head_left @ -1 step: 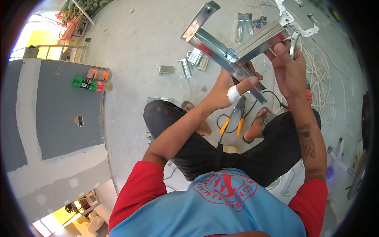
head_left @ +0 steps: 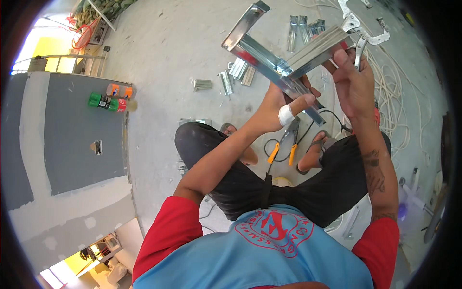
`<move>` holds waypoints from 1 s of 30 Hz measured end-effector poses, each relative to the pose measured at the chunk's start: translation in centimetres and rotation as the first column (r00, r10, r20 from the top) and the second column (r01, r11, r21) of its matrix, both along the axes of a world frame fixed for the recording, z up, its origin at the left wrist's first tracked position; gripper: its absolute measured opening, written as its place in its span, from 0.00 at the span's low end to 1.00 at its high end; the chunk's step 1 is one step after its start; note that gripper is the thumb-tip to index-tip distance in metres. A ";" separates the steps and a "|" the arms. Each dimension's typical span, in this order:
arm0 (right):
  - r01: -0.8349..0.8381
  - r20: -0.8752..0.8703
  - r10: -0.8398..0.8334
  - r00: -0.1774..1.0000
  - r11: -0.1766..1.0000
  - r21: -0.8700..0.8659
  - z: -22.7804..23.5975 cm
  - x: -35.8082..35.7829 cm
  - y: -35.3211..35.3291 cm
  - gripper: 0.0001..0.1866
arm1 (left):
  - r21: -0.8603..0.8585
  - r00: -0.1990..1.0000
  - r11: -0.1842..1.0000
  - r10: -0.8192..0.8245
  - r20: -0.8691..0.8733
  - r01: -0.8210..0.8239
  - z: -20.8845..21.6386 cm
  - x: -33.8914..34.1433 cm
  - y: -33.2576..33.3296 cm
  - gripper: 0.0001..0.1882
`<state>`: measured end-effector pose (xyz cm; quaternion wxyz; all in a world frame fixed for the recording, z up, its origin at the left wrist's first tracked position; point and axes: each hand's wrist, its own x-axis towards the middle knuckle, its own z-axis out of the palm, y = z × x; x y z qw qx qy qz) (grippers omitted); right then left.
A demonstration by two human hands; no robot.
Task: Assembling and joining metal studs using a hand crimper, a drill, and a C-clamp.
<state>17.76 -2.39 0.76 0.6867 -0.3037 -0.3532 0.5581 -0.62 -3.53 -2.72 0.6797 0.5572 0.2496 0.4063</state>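
A metal channel frame (head_left: pixel 260 60) is held up in front of me, with a bent end piece at its upper left. My left hand (head_left: pixel 274 113) wraps round the lower part of its long channel, thumb on top and white tape on one finger. From the middle, a branch channel (head_left: pixel 320 50) slants up to the right. My right hand (head_left: pixel 353 89) pinches this branch near its outer end, thumb raised beside the edge. A silver locking C-clamp (head_left: pixel 358 31) sits at that end, just above my right fingers, its handle near my palm.
Short metal channel offcuts (head_left: pixel 238 70) lie on the concrete floor beyond my knees. Yellow-handled snips (head_left: pixel 284 144) lie between my feet. A loose white cable (head_left: pixel 392 96) coils at the right. Plastic bottles (head_left: pixel 108 102) lie on a grey board (head_left: pixel 86 159) at the left.
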 end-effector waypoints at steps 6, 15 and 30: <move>-0.003 -0.040 0.001 0.999 0.998 -0.060 0.3 0.0 -0.5 0.07 | 0.141 0.999 0.990 0.014 -0.042 -0.008 -1.2 0.2 0.1 0.28; 0.142 0.091 -0.134 0.987 0.985 -0.094 -0.1 0.9 -0.1 0.07 | 0.093 0.999 0.995 0.042 0.014 -0.043 -1.4 -0.7 1.2 0.29; 0.200 0.377 -0.066 0.924 0.922 -0.330 2.3 4.7 -1.1 0.17 | -0.174 0.888 0.983 0.032 0.459 0.055 -0.8 -3.0 2.3 0.43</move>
